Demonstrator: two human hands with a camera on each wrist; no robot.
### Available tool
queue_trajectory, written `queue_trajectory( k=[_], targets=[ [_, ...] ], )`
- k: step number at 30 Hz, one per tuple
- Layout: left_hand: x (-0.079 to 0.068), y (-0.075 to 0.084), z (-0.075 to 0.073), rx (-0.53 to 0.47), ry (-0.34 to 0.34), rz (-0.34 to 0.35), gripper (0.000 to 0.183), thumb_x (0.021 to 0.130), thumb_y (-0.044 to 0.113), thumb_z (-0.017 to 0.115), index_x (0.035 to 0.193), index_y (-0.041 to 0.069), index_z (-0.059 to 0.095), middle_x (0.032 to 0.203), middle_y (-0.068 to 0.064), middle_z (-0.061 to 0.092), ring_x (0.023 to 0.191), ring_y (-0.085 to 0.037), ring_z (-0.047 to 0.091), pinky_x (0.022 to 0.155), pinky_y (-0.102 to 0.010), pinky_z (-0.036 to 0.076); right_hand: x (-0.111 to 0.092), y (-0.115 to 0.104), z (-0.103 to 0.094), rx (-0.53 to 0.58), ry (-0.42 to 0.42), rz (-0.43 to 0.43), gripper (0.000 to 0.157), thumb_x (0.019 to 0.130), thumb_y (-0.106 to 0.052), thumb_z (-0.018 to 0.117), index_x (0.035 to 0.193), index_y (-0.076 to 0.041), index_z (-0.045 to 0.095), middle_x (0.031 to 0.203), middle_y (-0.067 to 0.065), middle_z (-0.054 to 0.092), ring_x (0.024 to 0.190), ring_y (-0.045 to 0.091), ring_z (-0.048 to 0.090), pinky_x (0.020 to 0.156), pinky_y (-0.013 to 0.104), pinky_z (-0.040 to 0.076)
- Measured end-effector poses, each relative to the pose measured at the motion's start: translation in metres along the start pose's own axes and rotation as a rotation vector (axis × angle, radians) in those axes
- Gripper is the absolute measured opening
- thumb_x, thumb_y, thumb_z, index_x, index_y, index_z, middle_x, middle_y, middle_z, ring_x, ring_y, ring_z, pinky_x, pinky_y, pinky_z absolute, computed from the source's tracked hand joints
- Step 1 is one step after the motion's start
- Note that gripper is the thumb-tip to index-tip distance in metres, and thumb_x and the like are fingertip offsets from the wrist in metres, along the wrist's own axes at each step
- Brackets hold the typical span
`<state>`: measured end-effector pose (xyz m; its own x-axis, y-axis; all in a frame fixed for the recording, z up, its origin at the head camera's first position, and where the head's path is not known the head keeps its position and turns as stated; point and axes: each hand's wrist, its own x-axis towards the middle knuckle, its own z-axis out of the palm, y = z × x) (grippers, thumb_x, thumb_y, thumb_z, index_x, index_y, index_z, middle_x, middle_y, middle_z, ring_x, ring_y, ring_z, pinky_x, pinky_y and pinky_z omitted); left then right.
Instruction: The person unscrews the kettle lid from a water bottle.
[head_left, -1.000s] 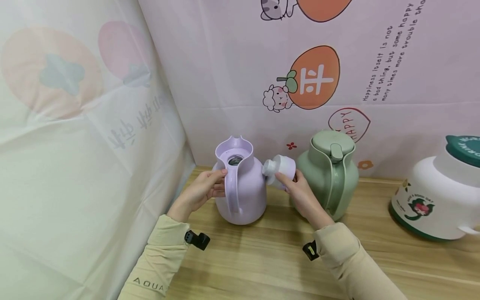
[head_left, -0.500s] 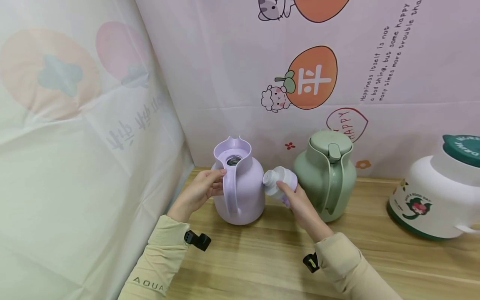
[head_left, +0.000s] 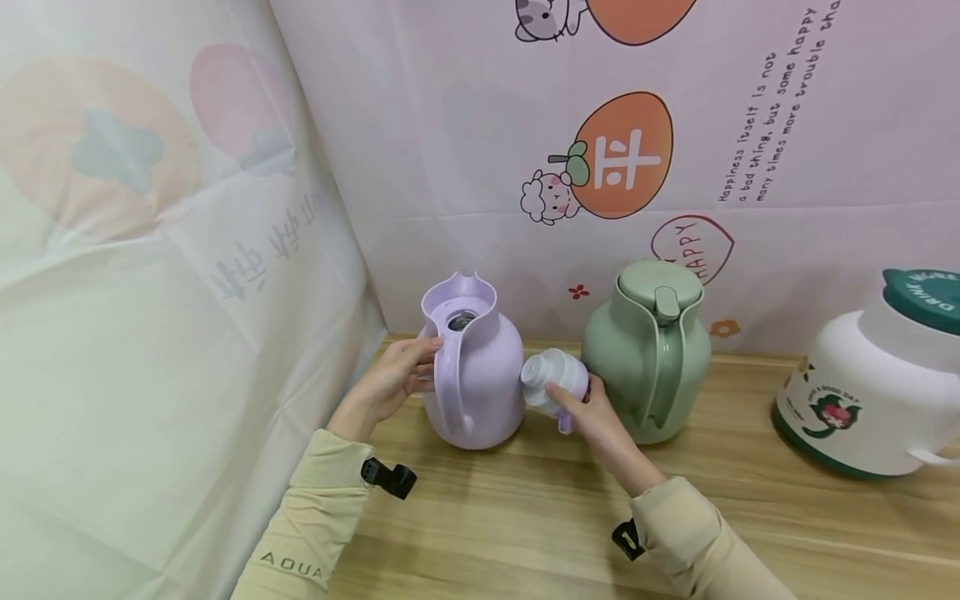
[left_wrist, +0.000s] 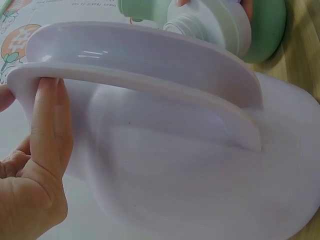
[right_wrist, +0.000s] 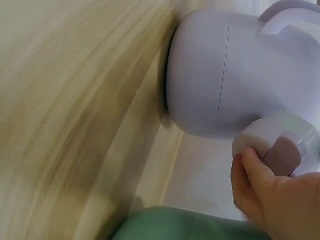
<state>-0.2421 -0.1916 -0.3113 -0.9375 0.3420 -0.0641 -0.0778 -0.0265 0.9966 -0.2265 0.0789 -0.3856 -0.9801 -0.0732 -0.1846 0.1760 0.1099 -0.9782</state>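
In the head view a lilac thermos jug (head_left: 487, 383) stands with its mouth uncovered, the round metallic-looking opening showing in its neck. My left hand (head_left: 390, 379) pinches the top of its handle (head_left: 448, 383); in the left wrist view the fingers (left_wrist: 47, 125) press up under the handle's rim. To the jug's right, my right hand (head_left: 600, 421) grips the stopper lid (head_left: 555, 379), white with a threaded end and lilac on top. The lid lies tilted, its threaded end toward the jug's side. The right wrist view shows thumb and fingers on the lilac top (right_wrist: 257, 137).
A green thermos jug (head_left: 645, 350) with its lid on stands close behind my right hand. Farther right is a white jug (head_left: 862, 392) with a dark green lid. A printed cloth (head_left: 465, 150) hangs behind the wooden table (head_left: 517, 525), and another along the left side.
My right hand has lowered the lid beside the lilac jug and turned its threaded end more upward. The lilac jug's neck has shifted slightly left with my left hand on the handle.
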Motion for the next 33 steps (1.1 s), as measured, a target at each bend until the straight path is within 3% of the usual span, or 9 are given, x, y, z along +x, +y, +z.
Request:
queue_trajectory(
  k=[8, 12, 17, 23, 33],
  targets=[
    [-0.004, -0.005, -0.010, 0.034, 0.021, 0.011, 0.021, 0.098, 0.019, 0.044, 0.089, 0.019, 0.063, 0.081, 0.011, 0.067, 0.077, -0.003, 0.065, 0.070, -0.020, 0.056, 0.003, 0.007, 0.006, -0.010, -0.008, -0.015, 0.076, 0.094, -0.030, 0.059, 0.148, 0.001, 0.014, 0.144, 0.022, 0.034, 0.126, 0.031, 0.041, 0.097, 0.034, 0.042],
    [-0.006, -0.007, -0.016, 0.063, 0.020, 0.023, 0.020, 0.098, 0.020, 0.042, 0.091, 0.018, 0.061, 0.082, 0.012, 0.067, 0.080, -0.002, 0.065, 0.072, -0.020, 0.055, 0.004, 0.010, 0.012, -0.003, -0.016, -0.022, 0.080, 0.093, -0.029, 0.062, 0.148, 0.002, 0.013, 0.145, 0.024, 0.035, 0.130, 0.034, 0.040, 0.109, 0.045, 0.037],
    [-0.009, -0.007, -0.023, 0.090, 0.051, 0.039, 0.018, 0.099, 0.019, 0.041, 0.094, 0.016, 0.059, 0.082, 0.012, 0.066, 0.079, -0.002, 0.065, 0.071, -0.019, 0.055, 0.008, 0.012, 0.020, 0.011, -0.027, -0.029, 0.081, 0.092, -0.028, 0.063, 0.148, 0.002, 0.013, 0.144, 0.026, 0.038, 0.130, 0.037, 0.042, 0.112, 0.050, 0.035],
    [-0.013, -0.003, -0.035, 0.092, 0.090, 0.038, 0.019, 0.099, 0.018, 0.042, 0.097, 0.014, 0.060, 0.084, 0.012, 0.066, 0.081, -0.001, 0.065, 0.072, -0.019, 0.056, 0.018, 0.013, 0.032, 0.060, -0.023, -0.039, 0.087, 0.091, -0.024, 0.064, 0.150, -0.003, 0.004, 0.139, 0.026, 0.045, 0.127, 0.036, 0.049, 0.110, 0.045, 0.039],
    [-0.017, 0.000, -0.056, 0.098, 0.126, 0.061, 0.026, 0.100, 0.017, 0.041, 0.086, 0.021, 0.063, 0.079, 0.014, 0.066, 0.077, 0.000, 0.063, 0.070, -0.018, 0.054, 0.031, 0.013, 0.056, 0.073, -0.007, -0.046, 0.078, 0.091, -0.021, 0.065, 0.147, -0.004, 0.014, 0.130, 0.029, 0.051, 0.114, 0.032, 0.057, 0.088, 0.029, 0.048]
  ],
)
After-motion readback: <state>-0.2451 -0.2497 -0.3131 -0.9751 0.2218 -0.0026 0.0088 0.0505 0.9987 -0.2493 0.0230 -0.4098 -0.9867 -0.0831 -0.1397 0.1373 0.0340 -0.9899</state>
